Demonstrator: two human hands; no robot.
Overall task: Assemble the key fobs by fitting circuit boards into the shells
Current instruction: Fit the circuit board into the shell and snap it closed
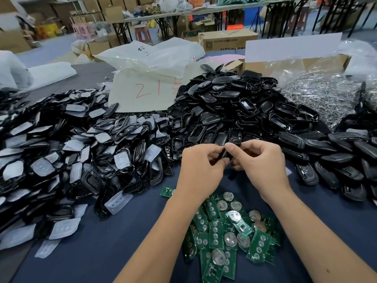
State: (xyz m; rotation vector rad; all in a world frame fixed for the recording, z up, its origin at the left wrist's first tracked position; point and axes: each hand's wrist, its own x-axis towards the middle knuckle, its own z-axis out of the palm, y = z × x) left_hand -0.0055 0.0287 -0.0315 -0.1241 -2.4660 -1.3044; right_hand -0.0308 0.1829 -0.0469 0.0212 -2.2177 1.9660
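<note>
My left hand and my right hand meet above the table's middle and together pinch one black key fob shell between thumbs and fingers. Most of that shell is hidden by my fingers; whether a board sits inside it cannot be told. Below my wrists lies a heap of green circuit boards with round silver battery clips. A tall pile of empty black shells rises just beyond my hands.
A wide heap of black frames and translucent rubber button pads fills the left. Closed black fobs lie at the right. Behind are a bag of metal rings, a marked paper sheet and cardboard boxes. Dark blue tablecloth shows near me.
</note>
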